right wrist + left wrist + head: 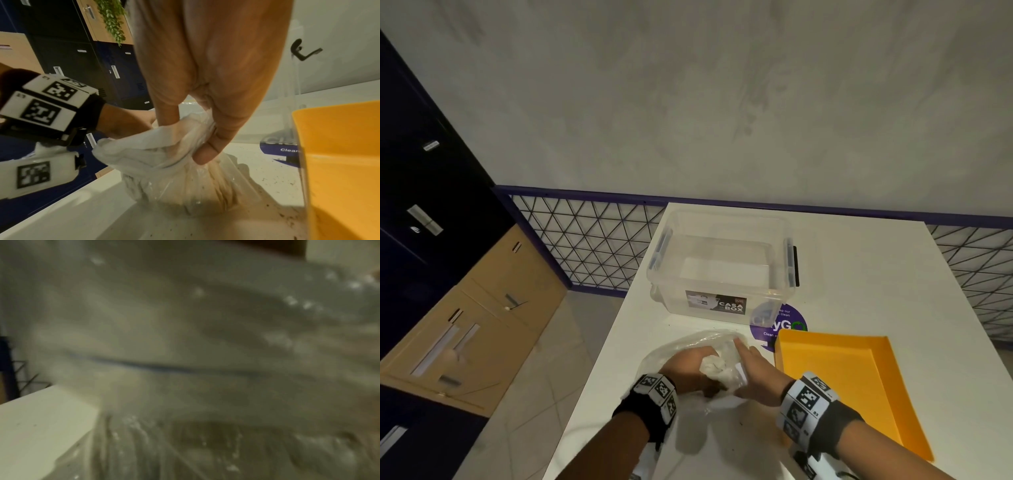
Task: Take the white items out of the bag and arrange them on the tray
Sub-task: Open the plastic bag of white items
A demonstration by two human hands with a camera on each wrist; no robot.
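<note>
A clear plastic bag [681,346] lies on the white table [859,274], with crumpled white items [717,368] bunched inside it. My left hand [686,361] grips the bag from the left; the plastic hides its fingertips. My right hand [751,365] pinches the bag's gathered white top between thumb and fingers. The right wrist view shows that right hand [186,138] pinching the bag [201,183], with the left hand [127,120] behind the bag. Blurred plastic of the bag [205,337] fills the left wrist view. The yellow tray [842,387] lies bare just right of my right hand.
A clear lidless storage box [722,270] labelled CASA BOX stands behind the bag. A purple round sticker [787,322] is on the table between box and tray. The table's left edge [602,359] runs close to my left wrist. Lockers stand at left.
</note>
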